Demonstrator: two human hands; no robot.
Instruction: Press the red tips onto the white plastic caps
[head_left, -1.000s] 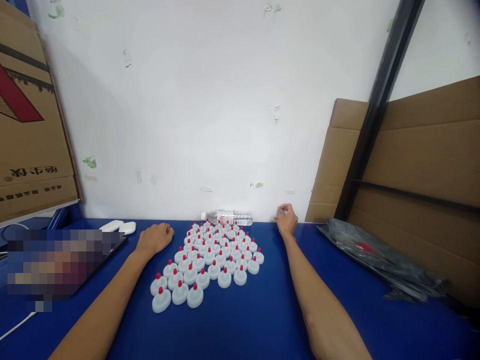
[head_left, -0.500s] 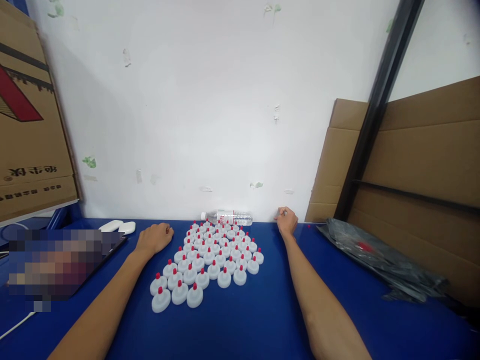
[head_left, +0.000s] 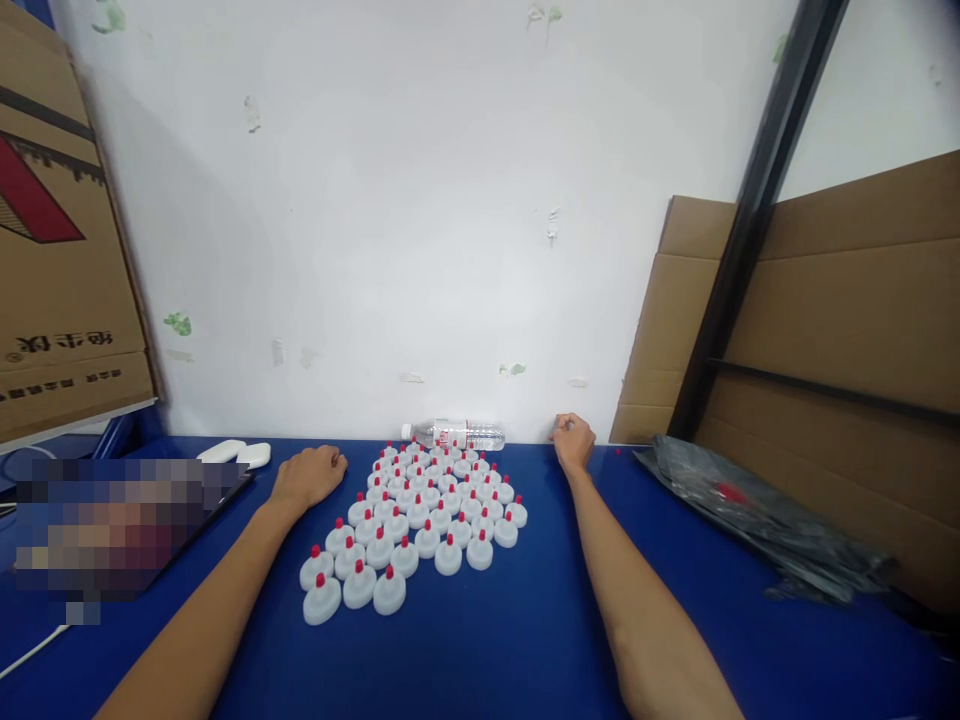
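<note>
The left hand (head_left: 307, 478) lies on the blue surface (head_left: 487, 645) with its back up and its fingers curled in. The right hand (head_left: 576, 442) is near the white wall (head_left: 420, 200), curled up too. I can't tell if either grip is pressed together or holding something. Lots of white caps (head_left: 418, 516) with red tips sit in a bunch between the hands, in front of a clear bottle (head_left: 487, 437) on its side. Hands and caps look about the same as a second ago.
</note>
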